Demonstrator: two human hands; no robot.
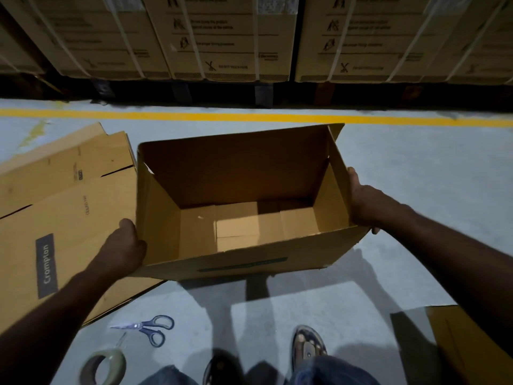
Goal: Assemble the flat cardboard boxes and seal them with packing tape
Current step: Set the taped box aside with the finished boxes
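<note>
Head view. Item 1, box (236,168): open-topped, bottom flaps folded in, held between both hands ahead of the person, seemingly off the floor; likely light, stiff at corners, walls giving under a squeeze, best taken low on opposite end walls
Item 2, flat cardboard (63,207): lying left, partly under the box
Item 3, left hand (125,245): curled round the near-left corner; right hand (363,201): clasping the right wall, fingertips hooked beneath
Item 4, tape roll (104,366), scissors (151,327): on the floor, untouched

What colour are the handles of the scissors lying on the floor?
Dark blue with grey inner loops, on the scissors in the head view, lower left.
</note>
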